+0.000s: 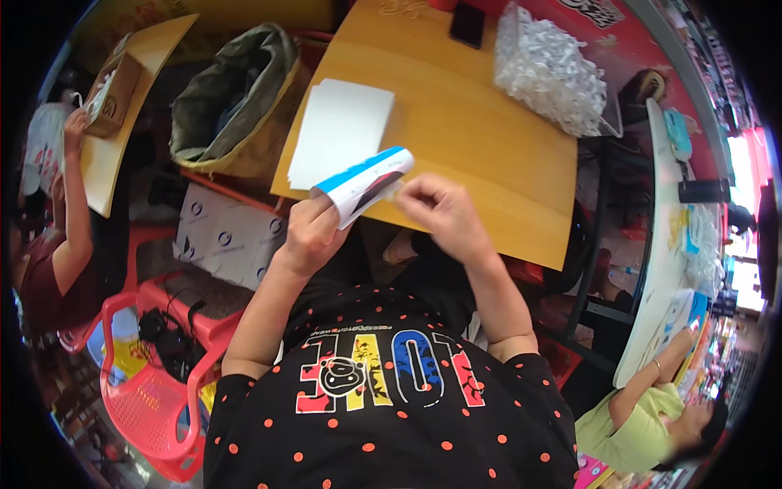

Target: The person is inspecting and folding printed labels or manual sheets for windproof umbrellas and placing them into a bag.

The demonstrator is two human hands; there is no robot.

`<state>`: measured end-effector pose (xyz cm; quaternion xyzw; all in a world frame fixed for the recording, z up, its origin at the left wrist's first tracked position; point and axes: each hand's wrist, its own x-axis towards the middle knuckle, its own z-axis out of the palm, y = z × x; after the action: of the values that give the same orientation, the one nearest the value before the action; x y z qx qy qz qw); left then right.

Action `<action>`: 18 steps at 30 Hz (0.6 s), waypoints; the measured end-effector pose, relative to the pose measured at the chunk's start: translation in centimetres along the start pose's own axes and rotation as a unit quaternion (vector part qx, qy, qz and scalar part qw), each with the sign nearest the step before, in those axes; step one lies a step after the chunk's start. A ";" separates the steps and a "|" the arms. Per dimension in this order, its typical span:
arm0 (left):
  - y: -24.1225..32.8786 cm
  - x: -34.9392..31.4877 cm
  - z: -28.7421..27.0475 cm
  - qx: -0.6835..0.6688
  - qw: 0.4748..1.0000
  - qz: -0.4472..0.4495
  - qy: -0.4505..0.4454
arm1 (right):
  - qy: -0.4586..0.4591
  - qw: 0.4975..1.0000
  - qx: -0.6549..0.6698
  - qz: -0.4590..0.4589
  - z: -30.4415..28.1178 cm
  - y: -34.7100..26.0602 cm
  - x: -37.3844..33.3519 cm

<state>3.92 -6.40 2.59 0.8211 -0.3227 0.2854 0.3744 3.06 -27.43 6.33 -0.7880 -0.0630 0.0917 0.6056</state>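
My left hand (312, 232) is closed on the lower left end of a curled printed sheet (366, 178), white with a blue band and a dark picture. The sheet is held bent over near the table's front edge. Beside its right end is my right hand (440, 210), slightly blurred, its fingers curled together in a pinch. Whatever those fingertips hold, if anything, is too small to make out. Just beyond the sheet, a stack of white paper (342, 122) lies on the wooden table (464, 122), its sheets slightly fanned at the left side.
A clear bag of whitish pieces (547, 72) and a dark phone (467, 24) lie on the table. To the left stand a lined basket (236, 98), a printed carton (224, 232) and a red plastic chair (155, 399). People sit at side tables left and right.
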 end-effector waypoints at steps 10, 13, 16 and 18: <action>-0.2 0.2 1.5 -0.161 0.964 -0.206 0.051 | -0.051 0.974 0.129 -0.177 -7.0 -9.3 -1.5; 1.2 1.4 1.0 -0.441 0.786 -0.416 0.123 | 0.158 0.950 0.174 -0.207 -15.2 -7.2 3.0; 0.6 1.8 0.7 -0.541 0.685 -0.476 0.106 | 0.286 0.950 -0.050 -0.117 -28.5 -1.8 7.9; 0.1 1.3 0.6 -0.570 0.654 -0.483 0.119 | 0.399 0.724 -0.560 -0.053 -29.5 1.3 8.7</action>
<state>4.76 -7.30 3.22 0.4455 0.0681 -0.0802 0.8891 18.08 -53.75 11.82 -0.9430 0.1032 -0.3152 0.0266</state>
